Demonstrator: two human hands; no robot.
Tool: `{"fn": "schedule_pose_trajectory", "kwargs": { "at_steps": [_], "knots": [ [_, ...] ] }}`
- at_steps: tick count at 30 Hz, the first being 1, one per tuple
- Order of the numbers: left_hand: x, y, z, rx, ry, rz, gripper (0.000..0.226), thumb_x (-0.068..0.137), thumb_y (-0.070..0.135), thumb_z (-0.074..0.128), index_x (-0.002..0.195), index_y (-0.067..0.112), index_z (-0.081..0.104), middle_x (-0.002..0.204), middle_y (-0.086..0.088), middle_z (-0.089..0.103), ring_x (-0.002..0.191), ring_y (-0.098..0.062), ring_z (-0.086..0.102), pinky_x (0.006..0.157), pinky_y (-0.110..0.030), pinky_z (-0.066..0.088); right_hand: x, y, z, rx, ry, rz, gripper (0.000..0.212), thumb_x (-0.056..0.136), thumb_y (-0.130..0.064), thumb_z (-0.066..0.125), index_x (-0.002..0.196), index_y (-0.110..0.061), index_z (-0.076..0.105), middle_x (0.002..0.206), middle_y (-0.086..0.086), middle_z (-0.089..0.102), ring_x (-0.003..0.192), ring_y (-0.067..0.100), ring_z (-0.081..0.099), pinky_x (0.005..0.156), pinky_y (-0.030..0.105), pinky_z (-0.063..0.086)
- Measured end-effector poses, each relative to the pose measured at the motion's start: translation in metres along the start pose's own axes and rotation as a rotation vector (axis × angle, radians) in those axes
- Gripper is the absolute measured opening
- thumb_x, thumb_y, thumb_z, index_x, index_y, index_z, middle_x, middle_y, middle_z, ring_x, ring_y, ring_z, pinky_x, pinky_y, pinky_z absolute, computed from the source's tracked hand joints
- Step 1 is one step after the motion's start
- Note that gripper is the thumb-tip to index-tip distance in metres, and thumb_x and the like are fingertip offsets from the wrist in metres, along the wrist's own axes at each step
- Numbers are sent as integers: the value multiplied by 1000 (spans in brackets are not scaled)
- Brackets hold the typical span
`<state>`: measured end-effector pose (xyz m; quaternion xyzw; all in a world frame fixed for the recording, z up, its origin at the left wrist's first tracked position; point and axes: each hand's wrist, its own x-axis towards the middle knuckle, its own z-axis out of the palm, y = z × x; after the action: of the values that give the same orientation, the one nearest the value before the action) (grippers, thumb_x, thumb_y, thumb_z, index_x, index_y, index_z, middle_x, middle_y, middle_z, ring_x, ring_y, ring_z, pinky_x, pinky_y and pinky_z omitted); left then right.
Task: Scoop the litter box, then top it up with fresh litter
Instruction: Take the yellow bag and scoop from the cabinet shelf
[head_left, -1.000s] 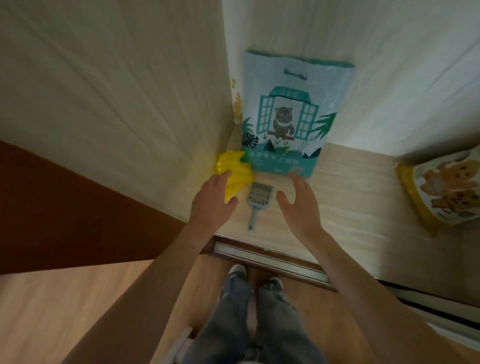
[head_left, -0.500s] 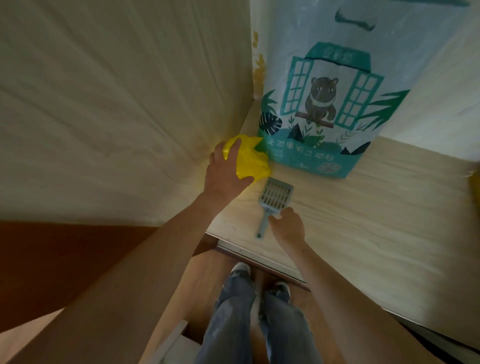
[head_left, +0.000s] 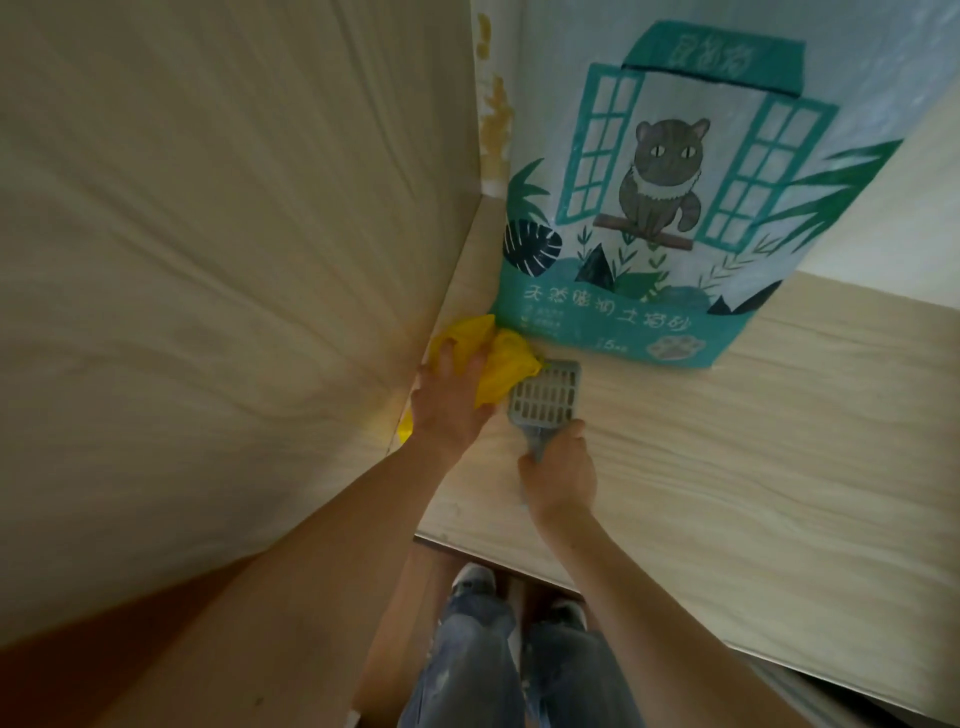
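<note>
A teal and white litter bag (head_left: 670, 197) with a cat picture stands upright in the corner of a pale wooden shelf (head_left: 779, 467). In front of it lies a grey slotted litter scoop (head_left: 545, 397). My right hand (head_left: 561, 475) is closed around the scoop's handle, which it mostly hides. A crumpled yellow plastic bag (head_left: 506, 364) sits in the corner left of the scoop, and my left hand (head_left: 449, 408) lies on it with fingers curled into the plastic. No litter box is in view.
A pale wooden side panel (head_left: 234, 260) rises directly left of my left hand. The shelf's front edge (head_left: 519, 564) runs just behind my wrists, with my legs and shoes (head_left: 475, 582) on the floor below.
The view has closed in on the shelf corner. My left hand has settled onto the yellow bag and gripped it. My right hand has dropped from open onto the scoop handle and closed.
</note>
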<state>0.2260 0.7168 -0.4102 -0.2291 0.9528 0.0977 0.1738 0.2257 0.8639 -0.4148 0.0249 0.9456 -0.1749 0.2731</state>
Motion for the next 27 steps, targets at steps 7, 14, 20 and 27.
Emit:
{"fn": "schedule_pose_trajectory", "kwargs": {
  "at_steps": [7,14,20,27],
  "knots": [
    [-2,-7,5,-364,73,25,34,98,16,44,132,15,44,129,-16,45,107,-31,52,85,-34,41,3,-8,2,-38,-4,-33,49,87,-8,56,129,-2,32,115,18,55,101,32,59,82,38,53],
    [-26,6,-24,-864,81,-216,50,93,1,43,142,10,40,135,-15,50,123,-30,48,99,-30,37,-1,-7,-31,-390,-43,-137,33,88,-20,54,119,-10,52,119,15,53,110,33,49,85,35,47],
    [-67,15,-72,-1212,119,-367,40,89,-3,47,127,7,55,114,-6,59,104,-21,55,86,-30,45,-31,-8,-77,-133,-85,-152,30,92,-19,43,117,-3,50,129,21,42,89,34,60,67,34,44],
    [-129,28,-146,-1428,149,-383,30,80,13,55,108,6,63,94,-14,64,86,-25,62,77,-35,51,-74,-18,-156,148,-127,-219,15,88,-20,52,81,-6,52,77,8,54,68,22,49,55,28,34]
  ]
}}
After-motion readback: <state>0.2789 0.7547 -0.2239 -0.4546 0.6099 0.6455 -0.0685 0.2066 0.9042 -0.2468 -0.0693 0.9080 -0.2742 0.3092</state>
